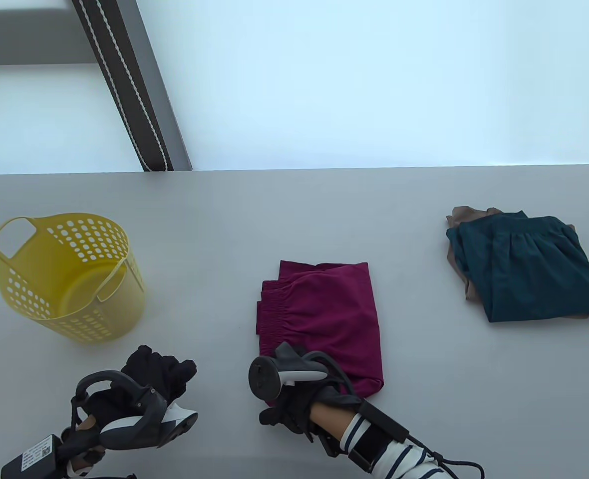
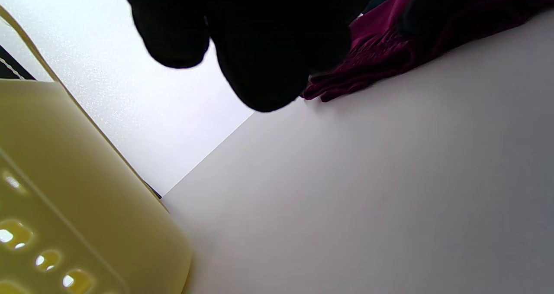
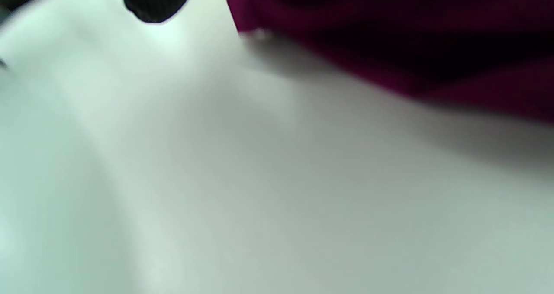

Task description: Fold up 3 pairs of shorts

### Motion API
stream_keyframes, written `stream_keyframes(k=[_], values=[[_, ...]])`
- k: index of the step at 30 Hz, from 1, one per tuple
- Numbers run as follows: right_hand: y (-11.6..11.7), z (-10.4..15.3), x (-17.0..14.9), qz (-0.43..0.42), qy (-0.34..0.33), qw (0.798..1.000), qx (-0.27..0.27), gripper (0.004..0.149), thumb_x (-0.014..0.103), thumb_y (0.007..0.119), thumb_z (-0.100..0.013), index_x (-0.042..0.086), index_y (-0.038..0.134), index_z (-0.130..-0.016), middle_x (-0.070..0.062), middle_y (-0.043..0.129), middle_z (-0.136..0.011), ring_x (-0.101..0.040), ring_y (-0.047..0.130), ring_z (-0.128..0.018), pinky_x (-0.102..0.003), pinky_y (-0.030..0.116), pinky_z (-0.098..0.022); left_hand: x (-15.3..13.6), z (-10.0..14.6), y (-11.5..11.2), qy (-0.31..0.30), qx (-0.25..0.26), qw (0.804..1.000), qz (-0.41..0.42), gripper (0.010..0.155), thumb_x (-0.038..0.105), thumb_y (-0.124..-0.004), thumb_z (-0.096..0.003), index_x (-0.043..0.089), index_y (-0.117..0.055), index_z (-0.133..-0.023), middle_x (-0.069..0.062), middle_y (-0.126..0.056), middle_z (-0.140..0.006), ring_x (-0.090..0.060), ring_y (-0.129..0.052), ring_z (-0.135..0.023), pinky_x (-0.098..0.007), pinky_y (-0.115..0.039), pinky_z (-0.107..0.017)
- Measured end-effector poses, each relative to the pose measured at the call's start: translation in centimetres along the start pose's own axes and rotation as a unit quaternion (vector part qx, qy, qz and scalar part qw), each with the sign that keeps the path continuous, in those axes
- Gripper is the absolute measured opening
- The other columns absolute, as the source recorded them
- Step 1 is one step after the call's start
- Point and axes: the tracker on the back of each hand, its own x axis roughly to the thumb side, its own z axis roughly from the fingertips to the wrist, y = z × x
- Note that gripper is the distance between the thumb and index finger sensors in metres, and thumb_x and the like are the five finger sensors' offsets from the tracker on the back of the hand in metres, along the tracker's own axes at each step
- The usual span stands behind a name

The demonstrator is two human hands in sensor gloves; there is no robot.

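My right hand sits at the lower corner of the folded maroon shorts mid-frame, its grip hidden, my left hand loosely curled and empty, so I'd lift the bundle evenly.

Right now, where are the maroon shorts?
In the table view the maroon shorts lie folded at the table's centre front, between the yellow basket and the teal shorts, with the right hand at their near edge.
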Motion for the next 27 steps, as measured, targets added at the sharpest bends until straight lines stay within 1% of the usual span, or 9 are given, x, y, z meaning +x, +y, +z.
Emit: stream_keyframes(k=[3, 6, 9, 11, 14, 16, 21, 24, 27], values=[[-3.6, 2.6, -0.9, -0.035, -0.004, 0.974, -0.226, 0.094, 0.054, 0.055, -0.049, 0.011, -0.016, -0.094, -0.033, -0.017, -0.091, -0.065, -0.004, -0.08, -0.07, 0.017, -0.057, 0.0, 0.0, 0.1, -0.003, -0.005, 1.0, -0.001, 0.049, 0.045, -0.053, -0.0475, 0.032, -0.058, -0.094, 0.014, -0.089, -0.08, -0.006, -0.103, -0.062, -0.042, -0.084, -0.063], [-6.9, 6.1, -3.5, 0.014, 0.086, 0.92, -0.383, 0.098, 0.06, 0.05, -0.048, 0.008, -0.02, -0.092, -0.036, -0.015, -0.092, -0.067, -0.001, -0.083, -0.072, 0.019, -0.058, -0.1, 0.0, 0.1, -0.005, -0.007, 1.0, 0.0, 0.049, 0.045, -0.053, -0.0475, 0.032, -0.058, -0.094, 0.014, -0.09, -0.08, -0.006, -0.103, -0.062, -0.041, -0.084, -0.063], [-7.9, 8.2, -7.9, -0.039, 0.178, 0.872, -0.455, 0.1, 0.062, 0.051, -0.048, 0.001, -0.012, -0.096, -0.041, -0.008, -0.092, -0.07, 0.006, -0.083, -0.072, 0.023, -0.056, 0.0, -0.1, 0.0, -0.007, -0.008, 1.0, 0.001, 0.049, 0.045, -0.053, -0.0475, 0.032, -0.058, -0.094, 0.014, -0.09, -0.079, -0.006, -0.103, -0.061, -0.041, -0.084, -0.063], [-7.3, 8.7, -11.4, -0.124, 0.239, 0.861, -0.432, 0.102, 0.064, 0.051, -0.048, -0.007, -0.002, -0.099, -0.045, -0.003, -0.092, -0.071, 0.007, -0.079, -0.072, 0.024, -0.054, 0.0, -0.1, 0.1, -0.008, -0.01, 1.0, 0.001, 0.048, 0.045, -0.053, -0.0475, 0.032, -0.058, -0.094, 0.014, -0.09, -0.079, -0.006, -0.103, -0.061, -0.041, -0.084, -0.063], [-4.2, 8.5, -17.1, -0.31, 0.301, 0.836, -0.338, 0.104, 0.063, 0.056, -0.048, -0.017, 0.013, -0.099, -0.05, 0.0, -0.088, -0.074, 0.004, -0.073, -0.074, 0.021, -0.049, 0.0, -0.1, 0.1, -0.01, -0.015, 1.0, 0.002, 0.048, 0.045, -0.053, -0.0475, 0.032, -0.059, -0.094, 0.014, -0.09, -0.079, -0.006, -0.103, -0.061, -0.041, -0.085, -0.063], [-2.0, 7.9, -19.3, -0.362, 0.33, 0.827, -0.276, 0.105, 0.061, 0.06, -0.048, -0.021, 0.017, -0.098, -0.052, -0.003, -0.085, -0.075, 0.001, -0.069, -0.074, 0.019, -0.045, 0.0, -0.2, 0.1, -0.012, -0.019, 1.0, 0.003, 0.048, 0.045, -0.053, -0.0476, 0.032, -0.059, -0.094, 0.014, -0.09, -0.079, -0.006, -0.103, -0.061, -0.041, -0.085, -0.063], [-1.0, 5.7, -19.2, -0.262, 0.358, 0.865, -0.235, 0.103, 0.058, 0.065, -0.046, -0.022, 0.024, -0.095, -0.051, -0.002, -0.085, -0.074, 0.002, -0.069, -0.073, 0.02, -0.046, 0.0, -0.4, -0.1, -0.017, -0.031, 0.999, 0.009, 0.048, 0.045, -0.053, -0.0476, 0.032, -0.059, -0.094, 0.014, -0.09, -0.079, -0.006, -0.104, -0.061, -0.041, -0.085, -0.063], [-1.6, 4.3, -17.5, -0.196, 0.352, 0.882, -0.244, 0.082, 0.046, 0.072, -0.046, -0.013, 0.038, -0.093, -0.048, 0.006, -0.09, -0.073, 0.007, -0.072, -0.072, 0.023, -0.049, -0.1, -0.6, -0.3, -0.019, -0.038, 0.999, 0.01, 0.048, 0.045, -0.053, -0.0476, 0.032, -0.059, -0.094, 0.014, -0.09, -0.079, -0.006, -0.103, -0.061, -0.041, -0.085, -0.063], [-2.1, 3.9, -16.4, -0.182, 0.349, 0.878, -0.271, 0.06, 0.036, 0.074, -0.045, -0.003, 0.054, -0.086, -0.045, 0.017, -0.094, -0.072, 0.015, -0.076, -0.07, 0.029, -0.052, -0.1, -0.7, -0.5, -0.018, -0.044, 0.999, 0.013, 0.048, 0.045, -0.053, -0.0475, 0.032, -0.059, -0.094, 0.014, -0.09, -0.079, -0.006, -0.104, -0.061, -0.041, -0.085, -0.063]])
